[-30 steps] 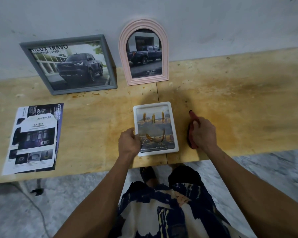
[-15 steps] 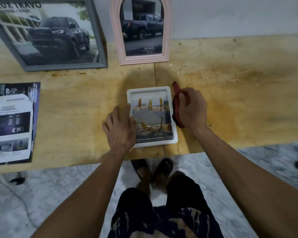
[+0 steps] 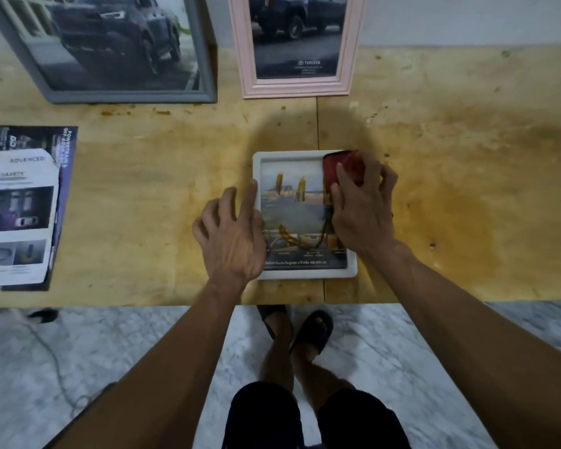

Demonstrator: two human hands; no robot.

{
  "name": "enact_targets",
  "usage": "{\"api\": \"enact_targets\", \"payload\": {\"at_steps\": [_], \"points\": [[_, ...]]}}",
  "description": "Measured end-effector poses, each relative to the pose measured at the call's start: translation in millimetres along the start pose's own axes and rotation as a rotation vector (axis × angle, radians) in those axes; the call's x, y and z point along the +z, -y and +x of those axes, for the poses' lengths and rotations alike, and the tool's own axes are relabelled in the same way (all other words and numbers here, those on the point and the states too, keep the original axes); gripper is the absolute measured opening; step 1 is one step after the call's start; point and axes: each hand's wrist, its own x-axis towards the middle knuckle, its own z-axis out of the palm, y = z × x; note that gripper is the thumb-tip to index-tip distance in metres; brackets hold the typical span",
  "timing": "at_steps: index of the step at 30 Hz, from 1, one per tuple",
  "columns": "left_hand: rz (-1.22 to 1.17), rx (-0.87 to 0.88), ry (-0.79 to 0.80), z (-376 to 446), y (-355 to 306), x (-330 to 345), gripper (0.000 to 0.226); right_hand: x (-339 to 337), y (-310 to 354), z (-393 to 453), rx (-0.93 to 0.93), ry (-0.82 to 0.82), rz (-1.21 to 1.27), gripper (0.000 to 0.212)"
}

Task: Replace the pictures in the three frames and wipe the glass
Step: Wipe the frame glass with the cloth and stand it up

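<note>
A small white frame [image 3: 289, 154] lies flat near the table's front edge, a printed picture behind its glass. My left hand [image 3: 232, 231] rests on the frame's left border with its fingers spread and straight. My right hand [image 3: 361, 205] grips a red cloth [image 3: 336, 166] and holds it on the glass at the frame's upper right corner. A grey frame [image 3: 127, 95] with a dark truck picture leans on the wall at the back left. A pink frame [image 3: 297, 87] with another truck picture leans beside it.
The wooden table [image 3: 450, 189] is stained and its front edge runs just below the white frame. A stack of car brochures [image 3: 20, 205] lies at the left. A marble floor, a cable and my sandalled feet show below the edge.
My right hand has carried the red cloth from beside the frame onto the glass. My left hand's fingers have spread along the left border. The camera has moved closer.
</note>
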Motion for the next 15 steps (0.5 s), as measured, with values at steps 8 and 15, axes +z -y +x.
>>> {"api": "enact_targets", "payload": {"at_steps": [8,15], "points": [[0.006,-0.004,0.004,1,1,6,0.048,13,16,10,-0.036,0.032,0.040,0.044],[-0.003,-0.011,-0.012,2,3,8,0.049,17,31,18,-0.095,0.030,0.209,0.043]]}}
